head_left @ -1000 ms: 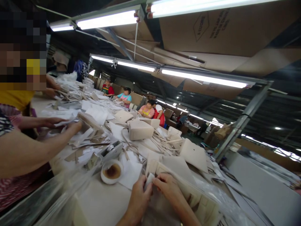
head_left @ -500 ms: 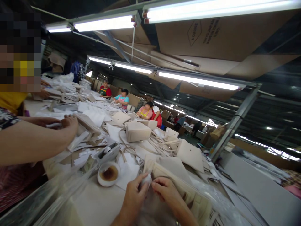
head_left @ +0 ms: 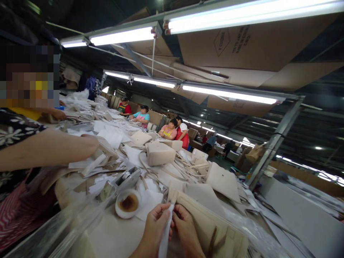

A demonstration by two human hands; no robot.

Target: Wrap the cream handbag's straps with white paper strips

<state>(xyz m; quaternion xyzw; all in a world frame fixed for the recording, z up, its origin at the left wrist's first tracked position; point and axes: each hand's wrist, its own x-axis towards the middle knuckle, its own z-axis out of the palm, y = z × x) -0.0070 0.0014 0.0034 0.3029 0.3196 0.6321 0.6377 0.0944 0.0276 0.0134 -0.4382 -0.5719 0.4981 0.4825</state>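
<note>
Two hands low centre: left hand (head_left: 156, 229) and right hand (head_left: 185, 227), both pinched narrow on one white paper strip (head_left: 164, 233), touching the tan fabric bag (head_left: 212, 229) at the near table edge. One white glue cup (head_left: 128, 203) just left. A co-worker's forearm (head_left: 48, 150) crowds the left; bare tabletop (head_left: 115, 233) near left.

A glue-stained bowl (head_left: 128, 203) sits near a beige box bag (head_left: 160, 153)
</note>
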